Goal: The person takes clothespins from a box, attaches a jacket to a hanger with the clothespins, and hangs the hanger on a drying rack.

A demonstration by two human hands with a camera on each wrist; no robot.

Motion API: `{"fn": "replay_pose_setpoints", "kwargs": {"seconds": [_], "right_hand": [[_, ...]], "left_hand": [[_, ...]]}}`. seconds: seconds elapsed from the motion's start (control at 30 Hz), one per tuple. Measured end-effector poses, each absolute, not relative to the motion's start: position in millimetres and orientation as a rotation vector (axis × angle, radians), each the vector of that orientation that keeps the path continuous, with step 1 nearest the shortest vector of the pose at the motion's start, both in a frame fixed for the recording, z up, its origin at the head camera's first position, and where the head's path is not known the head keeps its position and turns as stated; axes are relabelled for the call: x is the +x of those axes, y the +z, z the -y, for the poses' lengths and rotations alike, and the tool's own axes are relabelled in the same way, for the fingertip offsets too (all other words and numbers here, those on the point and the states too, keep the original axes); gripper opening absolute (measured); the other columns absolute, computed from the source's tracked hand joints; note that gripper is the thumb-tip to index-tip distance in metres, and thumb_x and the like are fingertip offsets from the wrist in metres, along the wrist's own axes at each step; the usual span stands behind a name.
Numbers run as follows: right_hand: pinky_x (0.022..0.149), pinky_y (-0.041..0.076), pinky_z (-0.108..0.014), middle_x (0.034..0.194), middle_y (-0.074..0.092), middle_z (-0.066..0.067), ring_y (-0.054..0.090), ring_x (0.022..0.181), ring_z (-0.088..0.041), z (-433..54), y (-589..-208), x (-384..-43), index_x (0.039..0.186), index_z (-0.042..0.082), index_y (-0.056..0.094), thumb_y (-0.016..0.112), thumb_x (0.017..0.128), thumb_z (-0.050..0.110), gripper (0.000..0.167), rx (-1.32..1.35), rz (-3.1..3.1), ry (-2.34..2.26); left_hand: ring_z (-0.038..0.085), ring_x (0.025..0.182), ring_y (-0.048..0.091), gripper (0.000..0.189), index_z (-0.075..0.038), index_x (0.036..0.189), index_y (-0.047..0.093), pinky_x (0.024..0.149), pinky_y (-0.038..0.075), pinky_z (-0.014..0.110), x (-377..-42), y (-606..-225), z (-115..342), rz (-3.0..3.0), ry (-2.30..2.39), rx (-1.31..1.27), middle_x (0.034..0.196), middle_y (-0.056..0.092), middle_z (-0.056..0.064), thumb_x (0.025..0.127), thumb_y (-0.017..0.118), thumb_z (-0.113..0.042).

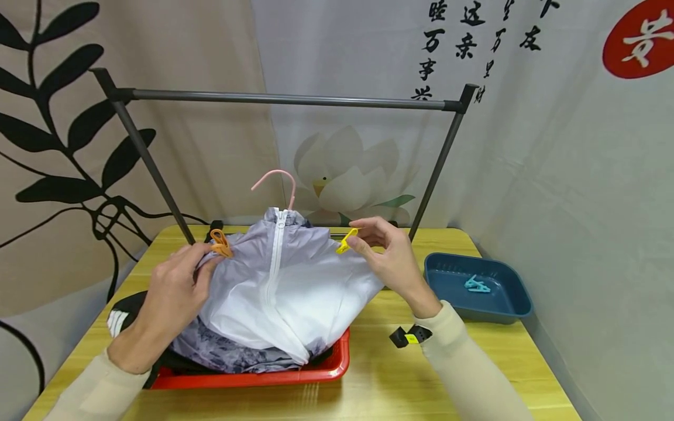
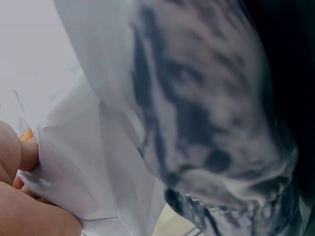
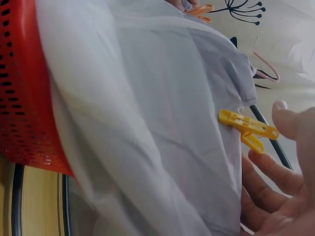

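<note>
The white zip jacket [image 1: 279, 280] sat on a pink hanger [image 1: 279, 181] over the red basket [image 1: 337, 362] on the bench [image 1: 463, 374], not yet on the rail [image 1: 289, 99]. 2 pegs were on: the left hand [image 1: 174, 292] pinched the orange peg [image 1: 221, 243], while the right hand [image 1: 392, 257], fingers relaxed, touched the yellow peg [image 1: 346, 240]. Calligraphy on the backdrop [image 1: 463, 35] was unreadable.

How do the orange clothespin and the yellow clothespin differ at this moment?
The orange clothespin sits at the jacket's left shoulder, by the left hand; the yellow clothespin is at the right shoulder, by the right hand. Orange versus yellow. Both are small plastic pegs at the garment's shoulders.
</note>
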State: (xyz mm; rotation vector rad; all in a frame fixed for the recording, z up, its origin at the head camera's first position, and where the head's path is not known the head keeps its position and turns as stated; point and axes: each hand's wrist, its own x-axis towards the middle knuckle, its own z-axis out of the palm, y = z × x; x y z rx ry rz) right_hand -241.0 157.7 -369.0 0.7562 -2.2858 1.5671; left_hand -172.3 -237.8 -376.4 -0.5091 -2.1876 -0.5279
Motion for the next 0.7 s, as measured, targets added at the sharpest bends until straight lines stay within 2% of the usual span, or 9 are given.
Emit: {"fn": "replay_pose_setpoints", "kwargs": {"seconds": [0.2, 0.33, 0.47, 0.6, 0.7], "right_hand": [[0.104, 0.066, -0.029, 0.126, 0.085, -0.006, 0.083, 0.115, -0.022, -165.9, -373.8, -239.0, 0.144, 0.011, 0.076, 0.091, 0.105, 0.024, 0.043, 0.761, 2.359, 1.509], [0.109, 0.066, -0.041, 0.132, 0.084, -0.002, 0.081, 0.122, -0.021, -173.3, -377.8, -239.1, 0.146, 0.018, 0.076, 0.092, 0.104, 0.032, 0.048, 0.758, 2.437, 1.45], [0.117, 0.063, -0.056, 0.14, 0.083, -0.001, 0.079, 0.132, -0.025, -180.3, -384.1, -241.6, 0.149, 0.02, 0.075, 0.091, 0.104, 0.037, 0.05, 0.787, 2.536, 1.377], [0.123, 0.059, -0.061, 0.148, 0.081, -0.003, 0.075, 0.142, -0.03, -184.7, -392.2, -243.7, 0.148, 0.018, 0.077, 0.089, 0.106, 0.036, 0.048, 0.847, 2.618, 1.266], [0.118, 0.063, -0.056, 0.143, 0.083, -0.003, 0.078, 0.136, -0.027, -186.0, -397.0, -245.3, 0.141, 0.017, 0.081, 0.086, 0.108, 0.032, 0.036, 0.922, 2.6, 1.196]], "left_hand": [[0.027, 0.075, 0.072, 0.022, 0.002, 0.105, 0.078, 0.064, 0.055, 0.035, -173.5, -377.3, 237.8, 2.18, -0.525, -0.516, 0.093, 0.082, 0.018, 0.09, 0.091, 0.012], [0.026, 0.074, 0.071, 0.022, 0.002, 0.105, 0.078, 0.063, 0.054, 0.032, -173.3, -376.9, 237.1, 2.184, -0.529, -0.512, 0.092, 0.082, 0.018, 0.091, 0.091, 0.012], [0.026, 0.073, 0.07, 0.022, 0.002, 0.105, 0.078, 0.063, 0.053, 0.031, -172.9, -376.4, 236.4, 2.184, -0.527, -0.509, 0.091, 0.082, 0.018, 0.091, 0.091, 0.012], [0.025, 0.072, 0.069, 0.021, 0.003, 0.104, 0.077, 0.062, 0.053, 0.032, -172.3, -376.8, 235.8, 2.177, -0.525, -0.518, 0.09, 0.081, 0.019, 0.09, 0.091, 0.013], [0.025, 0.073, 0.07, 0.022, 0.003, 0.104, 0.077, 0.062, 0.054, 0.032, -172.4, -377.1, 235.5, 2.173, -0.524, -0.528, 0.09, 0.081, 0.019, 0.09, 0.091, 0.014]]}}
